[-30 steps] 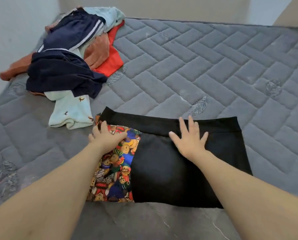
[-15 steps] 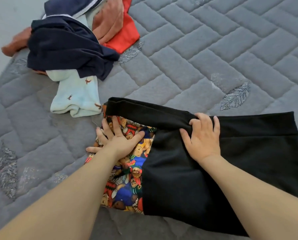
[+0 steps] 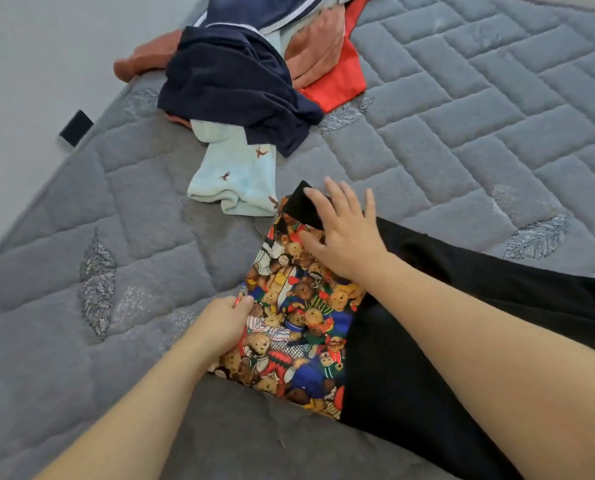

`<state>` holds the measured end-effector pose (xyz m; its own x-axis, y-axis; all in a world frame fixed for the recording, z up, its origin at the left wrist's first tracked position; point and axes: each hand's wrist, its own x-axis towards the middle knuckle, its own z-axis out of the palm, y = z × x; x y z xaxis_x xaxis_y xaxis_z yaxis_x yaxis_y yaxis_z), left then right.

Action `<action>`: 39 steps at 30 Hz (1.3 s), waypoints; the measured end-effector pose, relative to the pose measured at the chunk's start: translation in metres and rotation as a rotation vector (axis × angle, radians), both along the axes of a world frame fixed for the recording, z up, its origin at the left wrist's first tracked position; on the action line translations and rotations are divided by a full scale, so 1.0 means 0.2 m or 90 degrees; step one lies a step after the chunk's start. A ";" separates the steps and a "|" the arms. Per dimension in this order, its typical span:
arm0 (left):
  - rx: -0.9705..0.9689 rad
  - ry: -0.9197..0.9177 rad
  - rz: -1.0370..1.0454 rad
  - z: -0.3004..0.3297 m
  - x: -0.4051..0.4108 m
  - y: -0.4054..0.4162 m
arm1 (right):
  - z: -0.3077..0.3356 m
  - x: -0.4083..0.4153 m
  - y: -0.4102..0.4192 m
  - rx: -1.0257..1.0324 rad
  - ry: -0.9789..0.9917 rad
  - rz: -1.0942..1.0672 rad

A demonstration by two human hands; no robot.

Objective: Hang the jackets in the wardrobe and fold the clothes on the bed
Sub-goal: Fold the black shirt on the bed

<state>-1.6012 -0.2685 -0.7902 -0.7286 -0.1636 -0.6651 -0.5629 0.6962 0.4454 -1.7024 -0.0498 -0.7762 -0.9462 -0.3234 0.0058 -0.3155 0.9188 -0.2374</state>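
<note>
Creasing threatens if the left hand [image 3: 228, 320], pinching the bear-print panel's [image 3: 299, 320] edge, tugs while the flat, released right hand [image 3: 341, 233] presses the black garment [image 3: 462, 323].

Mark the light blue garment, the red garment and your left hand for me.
light blue garment [image 3: 232, 174], head view, its middle.
red garment [image 3: 341, 81], head view, its flat lower part.
left hand [image 3: 225, 322], head view, its back.

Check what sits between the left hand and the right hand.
In the head view, only the teddy-bear print panel of the black garment lies between them. The left hand pinches its left edge; the right hand lies flat on its top corner.
</note>
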 end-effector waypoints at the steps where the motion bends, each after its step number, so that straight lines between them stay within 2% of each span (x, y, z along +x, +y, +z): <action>1: 0.036 0.000 0.017 0.00 0.02 -0.02 | -0.02 -0.03 -0.10 0.050 -0.003 0.089; 3: 0.090 -0.014 0.054 -0.02 0.03 -0.06 | -0.09 -0.09 -0.21 0.137 -0.018 0.203; 4: 0.111 -0.026 0.067 -0.03 0.02 -0.08 | -0.13 -0.11 -0.23 0.154 -0.021 0.212; 9: 0.285 -0.150 0.106 -0.03 -0.07 -0.15 | -0.28 -0.13 -0.21 0.071 0.073 0.177; 12: 0.363 -0.212 0.119 -0.01 -0.09 -0.17 | -0.30 -0.15 -0.22 0.048 0.086 0.177; 15: 0.337 -0.181 0.138 -0.02 -0.07 -0.14 | -0.30 -0.16 -0.23 0.044 0.086 0.186; 21: 0.212 -0.025 0.153 -0.07 0.07 -0.06 | -0.31 -0.18 -0.22 0.042 0.085 0.196; 27: 0.276 0.003 0.173 -0.12 0.11 -0.06 | -0.30 -0.15 -0.21 0.047 0.133 0.198; 31: 0.256 0.040 0.170 -0.11 0.14 -0.03 | -0.21 -0.09 -0.21 0.131 0.156 0.209; 33: 0.244 0.035 0.159 -0.07 0.13 -0.03 | -0.11 -0.03 -0.15 0.185 0.131 0.270; 36: 0.270 -0.014 0.128 0.05 0.11 -0.01 | 0.10 0.05 0.03 0.336 0.035 0.422; 39: 0.212 -0.028 -0.011 0.25 0.13 0.11 | 0.35 0.16 0.18 0.524 -0.086 0.419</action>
<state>-1.5761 -0.2466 -0.7400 -0.6985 0.0803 -0.7111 -0.5762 0.5262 0.6254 -1.6706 -0.0143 -0.7062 -0.5594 -0.6283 -0.5407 -0.8268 0.4697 0.3096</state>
